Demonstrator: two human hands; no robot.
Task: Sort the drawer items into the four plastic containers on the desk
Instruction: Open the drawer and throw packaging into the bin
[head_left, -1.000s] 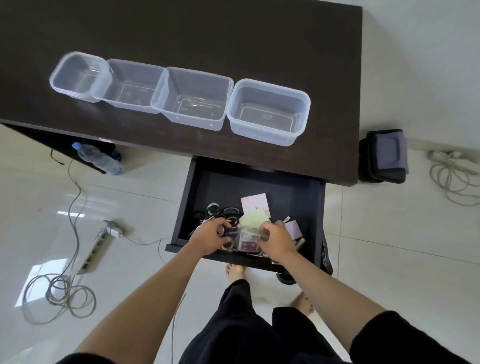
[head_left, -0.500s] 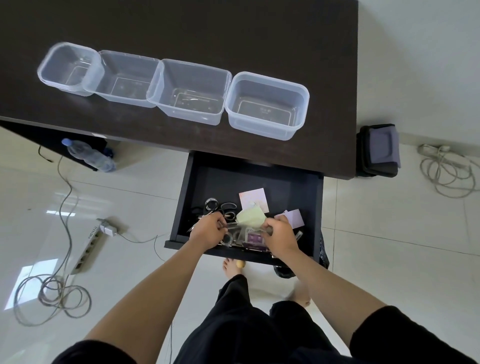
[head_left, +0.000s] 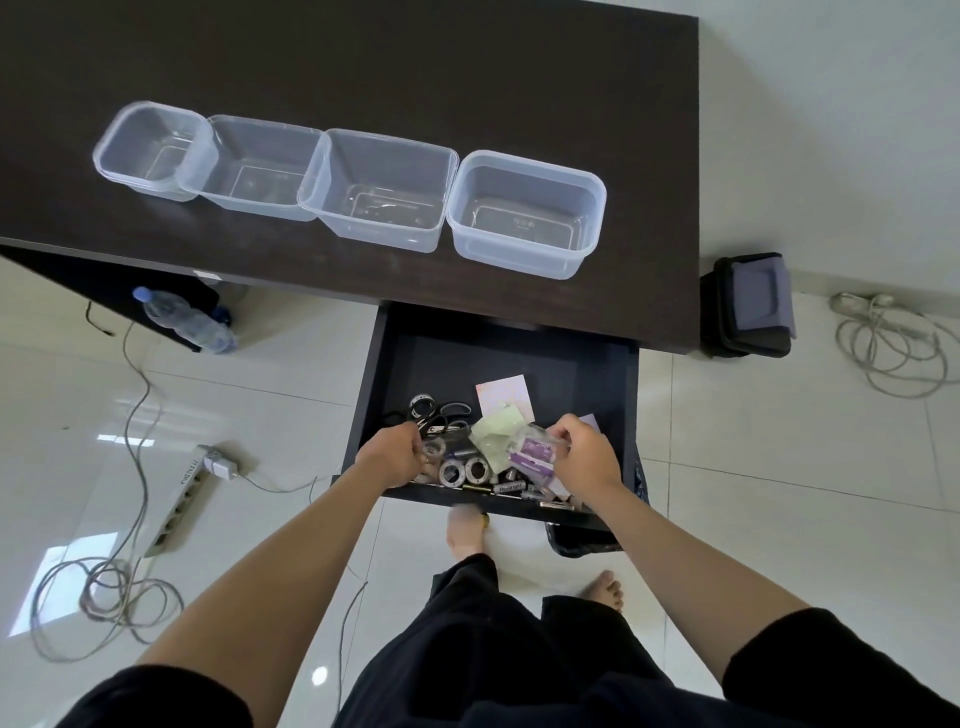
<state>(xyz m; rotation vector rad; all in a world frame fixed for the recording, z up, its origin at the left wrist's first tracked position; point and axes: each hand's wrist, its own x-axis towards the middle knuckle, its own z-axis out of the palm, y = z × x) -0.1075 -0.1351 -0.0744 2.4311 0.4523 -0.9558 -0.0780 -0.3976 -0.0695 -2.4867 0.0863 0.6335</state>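
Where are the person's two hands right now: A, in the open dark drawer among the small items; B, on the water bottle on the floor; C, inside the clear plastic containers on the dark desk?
A: the left hand and right hand are both down in the open dark drawer, while the four clear plastic containers sit untouched.

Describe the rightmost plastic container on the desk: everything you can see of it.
The rightmost container is a clear, rounded-corner rectangular plastic tub with a thick rim and faint moulded marks on its base. It stands upright, open and empty on the dark desk, near the front edge above the open drawer. Its left rim sits against the neighbouring container. Neither hand touches it.
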